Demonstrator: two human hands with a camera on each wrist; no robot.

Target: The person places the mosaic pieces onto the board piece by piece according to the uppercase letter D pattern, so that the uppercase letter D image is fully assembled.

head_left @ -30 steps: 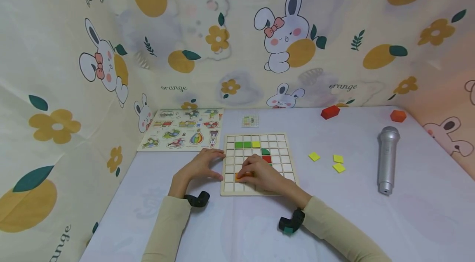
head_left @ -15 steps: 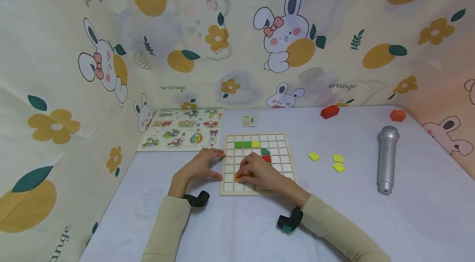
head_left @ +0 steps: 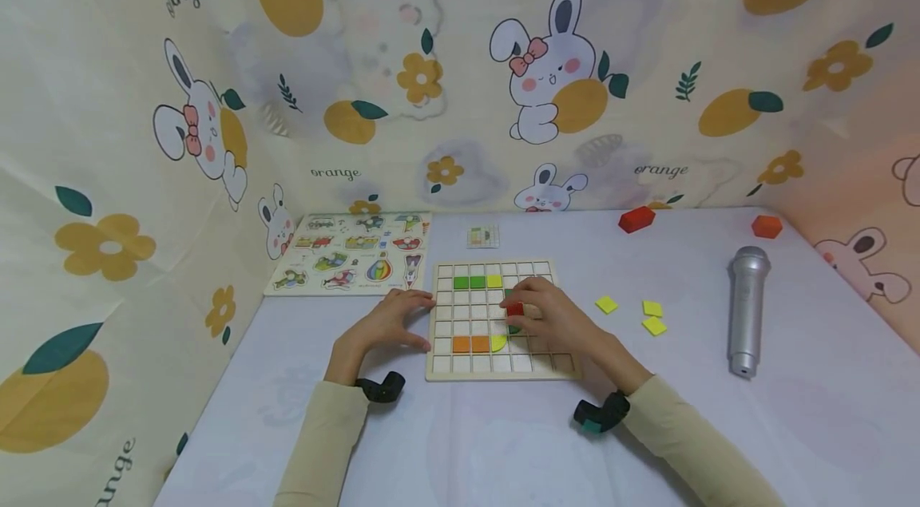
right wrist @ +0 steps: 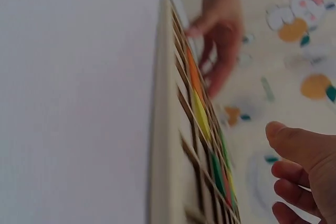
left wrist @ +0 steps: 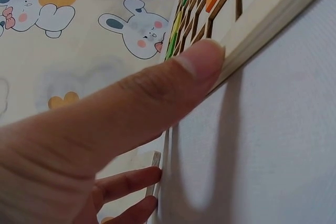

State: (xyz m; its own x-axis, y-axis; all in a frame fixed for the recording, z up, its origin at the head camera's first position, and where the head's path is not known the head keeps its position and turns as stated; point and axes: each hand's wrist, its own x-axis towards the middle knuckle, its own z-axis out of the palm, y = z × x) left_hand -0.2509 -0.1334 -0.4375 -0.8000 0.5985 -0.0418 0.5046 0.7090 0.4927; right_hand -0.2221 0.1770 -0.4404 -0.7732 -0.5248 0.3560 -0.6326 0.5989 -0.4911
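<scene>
A wooden grid board [head_left: 496, 377] lies on the table. In its cells are green squares [head_left: 470, 283], a yellow square [head_left: 494, 281], a red square [head_left: 514, 310], two orange squares [head_left: 470, 345] and a yellow rounded piece [head_left: 498, 343]. Green pieces show partly by the red one. My left hand [head_left: 384, 321] rests at the board's left edge; its thumb [left wrist: 202, 59] touches the rim in the left wrist view. Over the right half of the board hovers my right hand [head_left: 557, 317], near the red square. Its thumb and fingers are apart with nothing between them in the right wrist view.
Loose yellow squares [head_left: 607, 305] lie right of the board, with a silver microphone [head_left: 749, 311] beyond them. A red block [head_left: 636, 219] and an orange block [head_left: 767, 227] sit at the back. Behind the board are a small pattern card [head_left: 483, 236] and a picture puzzle [head_left: 345, 255].
My right hand has let go of the orange square and moved right and slightly up over the board, uncovering the orange squares and the yellow rounded piece. The left hand stays put.
</scene>
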